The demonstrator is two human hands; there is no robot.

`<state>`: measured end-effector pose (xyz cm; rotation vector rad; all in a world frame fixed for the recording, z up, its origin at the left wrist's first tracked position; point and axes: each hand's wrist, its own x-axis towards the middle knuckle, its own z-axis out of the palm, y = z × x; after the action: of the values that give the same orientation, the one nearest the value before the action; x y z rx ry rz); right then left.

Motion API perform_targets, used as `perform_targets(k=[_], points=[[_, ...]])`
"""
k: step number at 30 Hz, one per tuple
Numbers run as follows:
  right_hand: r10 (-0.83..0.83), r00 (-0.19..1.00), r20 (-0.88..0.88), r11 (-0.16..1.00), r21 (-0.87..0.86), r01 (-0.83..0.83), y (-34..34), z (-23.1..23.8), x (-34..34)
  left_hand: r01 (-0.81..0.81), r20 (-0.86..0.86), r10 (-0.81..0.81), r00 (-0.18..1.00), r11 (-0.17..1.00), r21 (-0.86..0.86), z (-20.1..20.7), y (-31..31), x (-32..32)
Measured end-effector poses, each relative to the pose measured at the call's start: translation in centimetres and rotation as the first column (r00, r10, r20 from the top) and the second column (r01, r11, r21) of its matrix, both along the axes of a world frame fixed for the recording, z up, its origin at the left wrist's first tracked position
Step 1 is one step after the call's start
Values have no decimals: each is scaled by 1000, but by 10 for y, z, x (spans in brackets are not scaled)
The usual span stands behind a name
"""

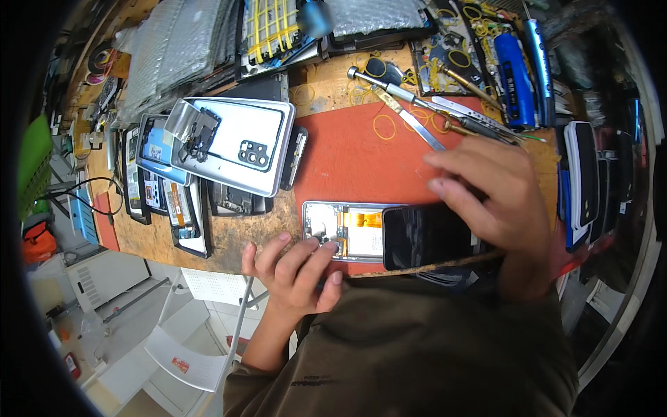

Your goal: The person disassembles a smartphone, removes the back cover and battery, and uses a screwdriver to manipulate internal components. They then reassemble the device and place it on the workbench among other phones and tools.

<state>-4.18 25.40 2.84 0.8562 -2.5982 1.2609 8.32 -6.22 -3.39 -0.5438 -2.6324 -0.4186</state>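
Note:
An opened phone (325, 215) lies on the red mat near the table's front edge, its inner parts and an orange flex cable showing. A black screen panel (420, 236) covers its right part. My left hand (295, 274) is open at the phone's left end, fingers apart, with a fingertip touching the inner parts. Above the screen's right end hovers my right hand (497, 187), thumb and index finger stretched out and apart, with nothing seen between them. A flat metal pry blade (417, 128) lies just beyond its fingertips, and a screwdriver (389, 87) lies farther back.
Silver phone back covers (236, 146) are stacked at left over opened phone frames (184, 215). Bubble-wrapped items (180, 48) pile up at the back. A blue cylindrical tool (514, 80) and loose yellow rubber bands (384, 127) lie at back right. More phones (580, 174) stand at the right edge.

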Motion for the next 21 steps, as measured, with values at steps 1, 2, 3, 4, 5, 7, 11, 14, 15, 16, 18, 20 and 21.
perform_targets(k=[1, 2, 3, 4, 5, 7, 11, 14, 15, 16, 18, 20, 21], points=[[-13, 1000, 7, 1000, -19, 13, 1, -2, 0, 4, 6, -4, 1000, 1000, 21, 0, -1, 1], [-14, 999, 43, 998, -59, 17, 2, -3, -1, 6, 18, -7, 1000, 998, 67, 0, -2, 0], [-27, 997, 73, 994, -108, 35, 1, -3, 0, 39, 20, -39, 999, 999, 2, 1, -3, 1], [-41, 995, 89, 987, -154, 54, 1, -1, 1, 64, 10, -64, 998, 997, -47, 2, -3, 1], [-67, 992, 103, 976, -198, 86, 0, 2, 1, 84, 8, -84, 996, 991, -106, 3, -2, 0], [-51, 995, 91, 894, -439, 86, -7, 13, 10, 123, 35, -119, 992, 986, -111, 7, -1, -3], [93, 990, -106, 527, -838, -139, -30, 53, 54, 139, 4, -139, 990, 987, -77, 11, 7, -11], [113, 939, -324, 291, -893, -343, -41, 92, 92, 150, -18, -150, 988, 988, -22, 10, 11, -16], [50, 935, -350, 324, -880, -347, -43, 105, 102, 158, -32, -158, 987, 987, -6, 9, 12, -18], [82, 900, -428, 252, -865, -434, -45, 115, 109, 168, -44, -168, 985, 986, 5, 9, 12, -19], [49, 869, -492, 246, -837, -488, -47, 132, 118, 166, -11, -166, 986, 984, 63, 8, 12, -20], [20, 856, -516, 264, -823, -502, -50, 142, 123, 160, 25, -163, 986, 982, 100, 7, 12, -20], [11, 853, -521, 270, -820, -504, -51, 145, 124, 157, 27, -160, 987, 983, 99, 7, 12, -20]])
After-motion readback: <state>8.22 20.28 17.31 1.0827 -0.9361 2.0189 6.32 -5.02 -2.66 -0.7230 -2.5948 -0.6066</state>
